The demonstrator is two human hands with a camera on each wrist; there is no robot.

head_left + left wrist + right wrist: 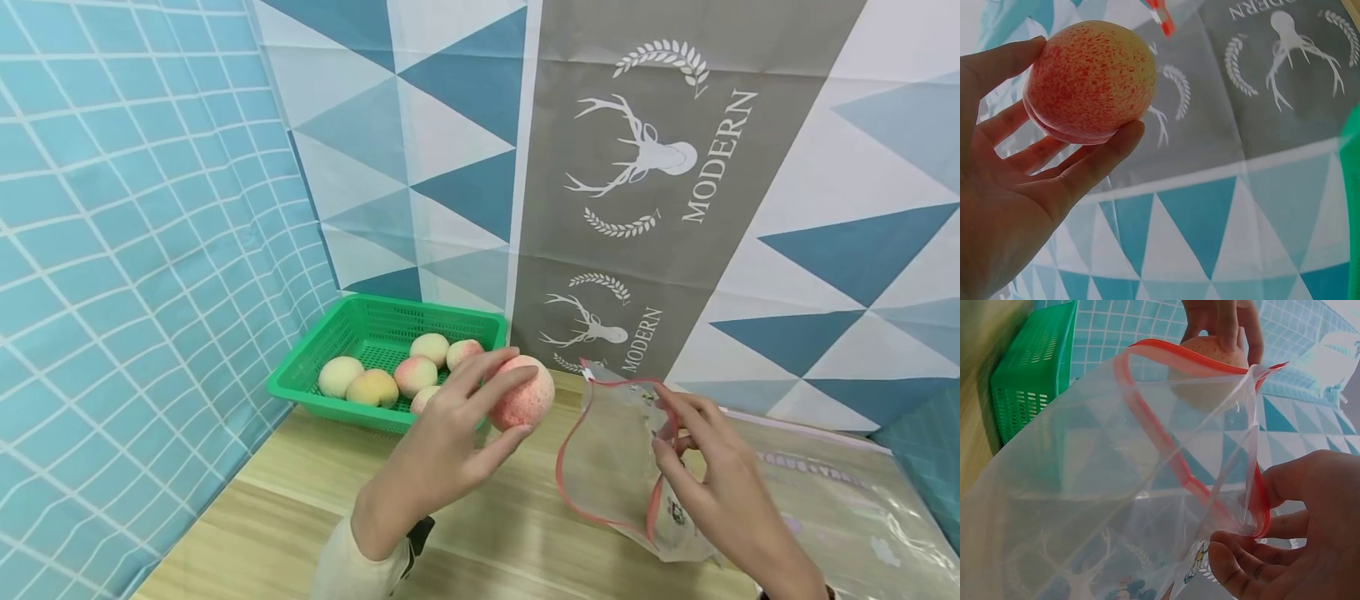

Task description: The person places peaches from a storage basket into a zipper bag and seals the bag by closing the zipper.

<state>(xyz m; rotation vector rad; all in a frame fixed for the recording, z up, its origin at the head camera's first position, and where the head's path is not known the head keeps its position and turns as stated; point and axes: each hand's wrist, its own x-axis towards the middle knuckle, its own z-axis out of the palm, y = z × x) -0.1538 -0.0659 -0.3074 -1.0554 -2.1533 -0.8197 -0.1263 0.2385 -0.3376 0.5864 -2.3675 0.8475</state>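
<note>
My left hand (438, 433) grips a speckled pink peach (522, 392) between its fingers and thumb, held up beside the basket. In the left wrist view the peach (1091, 81) shows red speckles fading to yellow. My right hand (712, 479) pinches the rim of a clear zip bag (607, 458) with a red zip edge, and the bag's mouth gapes. In the right wrist view the red rim (1191, 481) is spread wide, with the peach beyond it. A green basket (300, 367) at the left holds several peaches, among them a yellow one (372, 388).
Another clear bag (847, 500) with pink print lies flat on the wooden table (300, 500) at the right. Behind stands a patterned wall covering (450, 167) with deer prints; blue checked cloth (135, 250) closes the left side.
</note>
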